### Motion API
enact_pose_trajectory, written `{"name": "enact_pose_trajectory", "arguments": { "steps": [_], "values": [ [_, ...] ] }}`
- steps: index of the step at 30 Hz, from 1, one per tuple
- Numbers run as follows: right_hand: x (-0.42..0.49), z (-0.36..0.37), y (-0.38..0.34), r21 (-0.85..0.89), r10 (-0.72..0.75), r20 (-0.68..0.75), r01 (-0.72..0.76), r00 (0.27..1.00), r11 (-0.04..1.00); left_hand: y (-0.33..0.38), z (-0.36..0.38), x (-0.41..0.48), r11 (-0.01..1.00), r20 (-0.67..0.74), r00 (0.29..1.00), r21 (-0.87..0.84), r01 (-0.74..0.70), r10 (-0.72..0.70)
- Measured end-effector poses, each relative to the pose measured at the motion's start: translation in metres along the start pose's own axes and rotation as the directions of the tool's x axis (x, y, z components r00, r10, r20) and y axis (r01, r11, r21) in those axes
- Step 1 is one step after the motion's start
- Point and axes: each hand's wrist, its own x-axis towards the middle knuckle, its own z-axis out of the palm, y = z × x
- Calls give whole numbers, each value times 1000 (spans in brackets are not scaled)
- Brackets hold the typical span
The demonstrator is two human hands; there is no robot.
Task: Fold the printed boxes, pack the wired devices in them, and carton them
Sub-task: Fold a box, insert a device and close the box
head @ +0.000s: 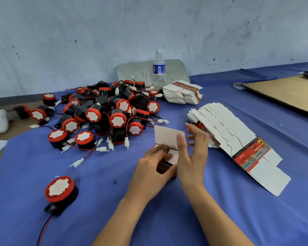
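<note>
**Half-folded box in both hands, mid-table**

The box (167, 137) sits on the blue cloth (167, 219) just in front of the person, with its white flap standing up. The left hand (149, 167) grips its red body, fingers curled round it. The right hand (192, 157) has straight fingers and its thumb against the flap, grasping nothing. The thin card looks light and easily creased, so it is best held by its walls. A stack of flat boxes (226, 132) lies just to the right, and a pile of wired devices (110, 114) lies behind to the left.
</note>
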Motion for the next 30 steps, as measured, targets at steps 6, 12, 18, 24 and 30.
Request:
{"name": "enact_pose_trajectory", "arguments": {
  "steps": [6,12,18,24,30],
  "values": [
    [1,0,-4,76,90,103,-98,991,992,3,2,1,998,9,998,-24,-54,54],
    [4,0,-2,41,193,159,-202,968,978,8,1,1,997,4,998,-41,-62,62],
    [6,1,2,-37,170,156,-166,973,985,9,1,0,998,-18,999,-50,-49,48],
    [10,2,6,-83,166,155,-155,974,984,5,2,-1,997,-29,998,-49,-55,53],
    [7,-2,8,-59,190,254,-181,948,982,-4,4,1,997,-116,992,-56,-61,54]
  ]
}}
